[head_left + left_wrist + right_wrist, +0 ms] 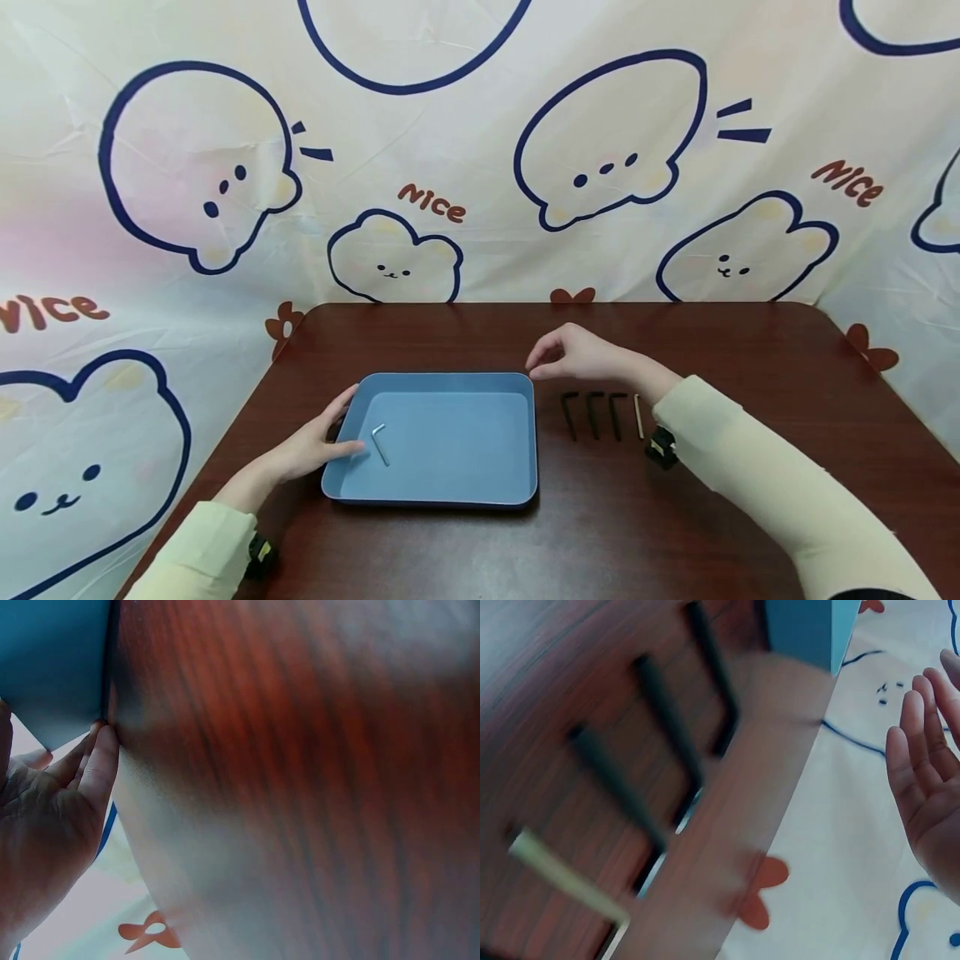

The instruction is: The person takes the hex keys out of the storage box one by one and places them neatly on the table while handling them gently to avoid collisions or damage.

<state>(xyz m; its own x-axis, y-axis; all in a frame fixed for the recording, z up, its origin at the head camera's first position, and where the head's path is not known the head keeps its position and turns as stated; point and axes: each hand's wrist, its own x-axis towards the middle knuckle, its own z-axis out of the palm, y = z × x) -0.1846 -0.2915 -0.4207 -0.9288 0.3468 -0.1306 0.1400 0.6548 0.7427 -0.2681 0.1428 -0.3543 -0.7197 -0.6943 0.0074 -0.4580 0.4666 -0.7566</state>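
My left hand [322,440] grips the left wall of a blue tray [450,442], its thumb over the rim and the other fingers outside. Inside the tray, towards the left, lies a silver hex key [386,450]. Above the table near the tray's far right corner hovers my right hand [573,353], fingers loosely bent and nothing seen in them. To the right of the tray, three black hex keys [667,724] and a pale, cream-coloured hex key [566,877] lie side by side in a row. In the head view, the pale key's top is close to the right forearm.
A dark reddish-brown wooden table [465,550] carries everything. Behind and beside it hangs a pale curtain [480,167] printed with blue cartoon outlines and the word Nice. A dark wrist camera [662,448] sits under the right sleeve, near the pale key.
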